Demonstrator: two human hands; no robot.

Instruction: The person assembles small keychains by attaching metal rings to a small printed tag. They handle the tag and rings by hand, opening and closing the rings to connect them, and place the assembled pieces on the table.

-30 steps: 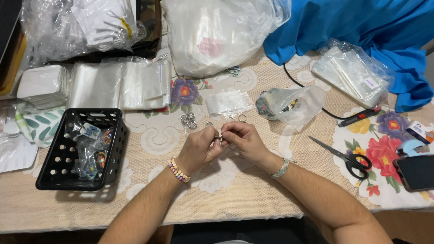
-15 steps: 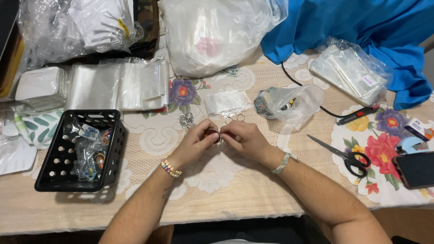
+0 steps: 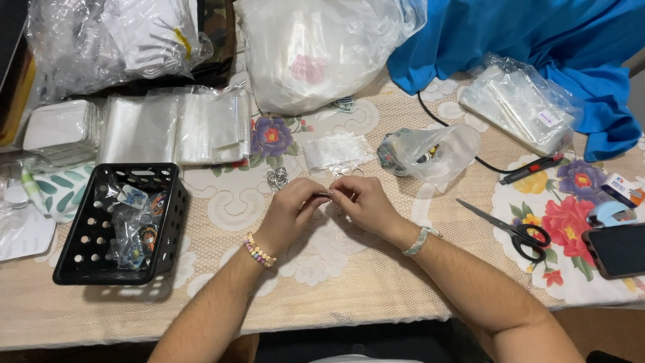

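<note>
My left hand and my right hand meet over the middle of the table, fingertips pinched together on a small metal ring. Most of the ring is hidden by my fingers. A small cluster of loose metal rings lies on the lace tablecloth just beyond my left hand. A small clear packet lies a little farther back. A bead bracelet is on my left wrist, a woven band on my right.
A black perforated basket with small packaged items stands at the left. Clear bags are stacked behind it. Scissors, a phone, a utility knife, a bag of items and blue cloth are at the right.
My hands stay pressed together on the ring with only slight finger movement. The view has shifted a little.
</note>
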